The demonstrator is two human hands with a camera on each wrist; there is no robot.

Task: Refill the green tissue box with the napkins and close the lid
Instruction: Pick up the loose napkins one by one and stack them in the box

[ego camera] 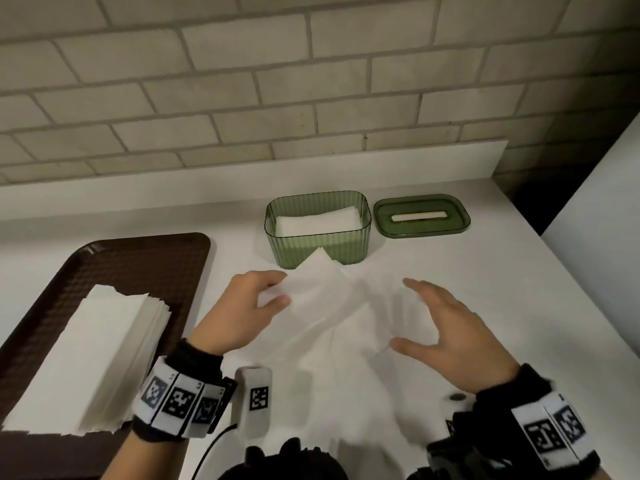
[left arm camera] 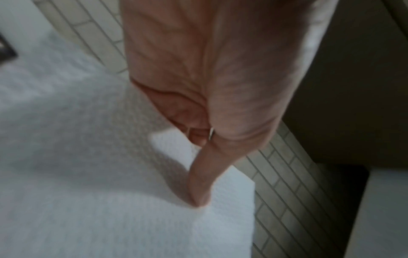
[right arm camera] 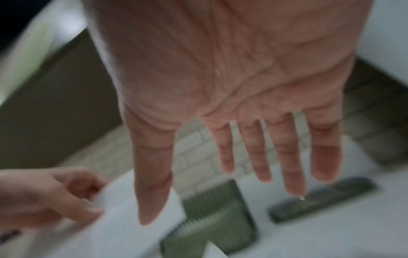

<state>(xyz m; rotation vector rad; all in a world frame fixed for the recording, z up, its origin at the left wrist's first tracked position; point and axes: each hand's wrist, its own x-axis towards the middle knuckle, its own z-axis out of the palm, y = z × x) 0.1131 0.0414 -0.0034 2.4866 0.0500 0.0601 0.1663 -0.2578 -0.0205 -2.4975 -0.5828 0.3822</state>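
At frame centre, below the lidless green tissue box (ego camera: 318, 230), a napkin (ego camera: 311, 296) is pinched by the left hand (ego camera: 242, 313), while the right hand (ego camera: 446, 334) is held spread, fingers straight.

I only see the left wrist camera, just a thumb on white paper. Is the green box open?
Observer: Yes. The green tissue box stands open, with napkins lying inside.
Operator: Where's its lid?
Observer: The lid lies flat on the counter, right of the box.
Operator: Is the other hand holding anything?
Observer: No. The right hand is spread open beside the loose napkins that the left hand pinches.
Operator: Any more napkins?
Observer: A stack of napkins rests on a brown tray.
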